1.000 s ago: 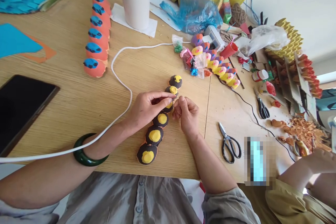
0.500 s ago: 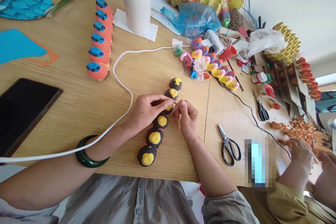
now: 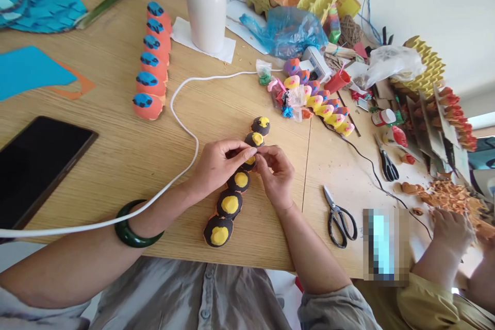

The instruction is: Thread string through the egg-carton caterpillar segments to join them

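Note:
A row of rounded egg-carton cups [image 3: 229,205], dark on top with yellow blobs, runs diagonally across the table before me. The farthest cup [image 3: 261,125] also carries small dark spots on its yellow. Above the upper part of the row, my left hand [image 3: 222,162] is closed in a pinch, thumb against forefinger. My right hand [image 3: 277,172] meets it there, its thumb and forefinger pinched too. The fingertips touch or nearly touch, and whatever tiny bit lies between them is too small to name. My left hand hides part of the cups below it.
An orange row of cups with blue tops [image 3: 149,80] stands at the back left. Nearby are a phone [image 3: 42,165], a white cable [image 3: 193,136], a white bottle [image 3: 207,10] and scissors [image 3: 339,216]. A co-worker's hand [image 3: 450,232] is at orange scraps [image 3: 450,196] on the right.
My right hand's fingers have extended toward my left fingertips, where they were curled and slightly apart before. The whole view has shifted a little; the row of cups stays in place.

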`<state>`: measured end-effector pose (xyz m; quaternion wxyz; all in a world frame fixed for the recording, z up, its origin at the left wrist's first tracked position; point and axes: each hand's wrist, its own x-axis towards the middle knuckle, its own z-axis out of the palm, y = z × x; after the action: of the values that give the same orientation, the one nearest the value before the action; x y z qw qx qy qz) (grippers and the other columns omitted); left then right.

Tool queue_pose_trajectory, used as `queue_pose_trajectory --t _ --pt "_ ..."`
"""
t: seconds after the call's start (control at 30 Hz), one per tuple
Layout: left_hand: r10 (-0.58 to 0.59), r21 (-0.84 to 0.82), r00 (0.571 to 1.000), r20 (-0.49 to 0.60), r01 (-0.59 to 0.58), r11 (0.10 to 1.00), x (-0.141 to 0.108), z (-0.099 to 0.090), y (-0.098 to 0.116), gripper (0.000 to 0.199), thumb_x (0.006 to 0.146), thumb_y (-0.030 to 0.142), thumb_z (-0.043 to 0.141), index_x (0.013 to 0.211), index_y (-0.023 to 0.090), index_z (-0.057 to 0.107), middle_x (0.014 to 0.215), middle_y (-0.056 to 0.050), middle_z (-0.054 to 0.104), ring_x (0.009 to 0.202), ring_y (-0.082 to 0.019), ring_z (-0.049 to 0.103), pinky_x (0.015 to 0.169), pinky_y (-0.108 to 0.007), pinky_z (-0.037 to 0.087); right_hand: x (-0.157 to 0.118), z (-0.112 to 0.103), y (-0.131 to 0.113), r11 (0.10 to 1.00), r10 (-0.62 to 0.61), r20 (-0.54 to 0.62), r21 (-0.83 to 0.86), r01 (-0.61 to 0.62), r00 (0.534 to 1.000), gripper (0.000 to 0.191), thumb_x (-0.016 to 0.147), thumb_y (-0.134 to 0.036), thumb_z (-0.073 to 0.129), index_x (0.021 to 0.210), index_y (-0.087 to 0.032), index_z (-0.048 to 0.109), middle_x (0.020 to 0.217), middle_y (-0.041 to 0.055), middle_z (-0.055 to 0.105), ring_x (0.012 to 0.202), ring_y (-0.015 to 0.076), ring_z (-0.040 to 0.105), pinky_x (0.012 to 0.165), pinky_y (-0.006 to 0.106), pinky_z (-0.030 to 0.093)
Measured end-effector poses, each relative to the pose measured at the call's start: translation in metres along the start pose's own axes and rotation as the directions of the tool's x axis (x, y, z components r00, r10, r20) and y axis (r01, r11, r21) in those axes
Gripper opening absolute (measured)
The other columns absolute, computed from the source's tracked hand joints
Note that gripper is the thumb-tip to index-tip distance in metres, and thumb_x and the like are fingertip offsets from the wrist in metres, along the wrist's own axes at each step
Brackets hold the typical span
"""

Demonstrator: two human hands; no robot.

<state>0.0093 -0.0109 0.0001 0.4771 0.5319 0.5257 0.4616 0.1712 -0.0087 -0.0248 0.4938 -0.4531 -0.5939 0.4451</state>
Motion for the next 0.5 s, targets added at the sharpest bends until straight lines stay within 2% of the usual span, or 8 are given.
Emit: queue_pose_trajectory --t 0.2,0.33,0.5 --pt "-0.030 -0.019 0.999 0.013 0.031 0.999 0.000 -0.001 0.001 0.041 0.091 0.052 0.067 0.076 0.016 0.075 0.069 -0.001 0.068 0.066 -0.013 0.059 0.060 -0.021 0.045 0.003 0.002 -0.005 0.993 0.085 -0.020 0.084 -0.083 0.996 0.027 0.089 -0.048 0.074 0.088 -0.023 0.066 0.076 -0.0032 0.066 0.057 0.0082 0.058 0.055 0.023 0.056" --pt "-0.083 -0.078 0.995 0.048 0.086 0.993 0.001 -0.001 0.000 0.036 0.092 0.049 0.067 0.080 0.017 0.077 0.067 0.000 0.064 0.064 -0.011 0.055 0.058 -0.020 0.044 0.005 0.001 -0.011 0.982 0.145 -0.055 0.128 -0.137 0.988 0.030 0.088 -0.049 0.075 0.082 -0.022 0.064 0.066 -0.0051 0.063 0.054 0.0085 0.058 0.053 0.023 0.056" --pt "-0.170 -0.162 0.982 0.079 0.181 0.970 0.001 -0.001 -0.002 0.048 0.089 0.058 0.068 0.066 0.016 0.068 0.060 0.001 0.054 0.057 -0.011 0.048 0.053 -0.021 0.040 0.005 0.001 -0.010 0.982 0.138 -0.049 0.136 -0.130 0.989 0.026 0.084 -0.047 0.079 0.089 -0.023 0.069 0.075 -0.0029 0.068 0.056 0.0088 0.056 0.054 0.024 0.057"
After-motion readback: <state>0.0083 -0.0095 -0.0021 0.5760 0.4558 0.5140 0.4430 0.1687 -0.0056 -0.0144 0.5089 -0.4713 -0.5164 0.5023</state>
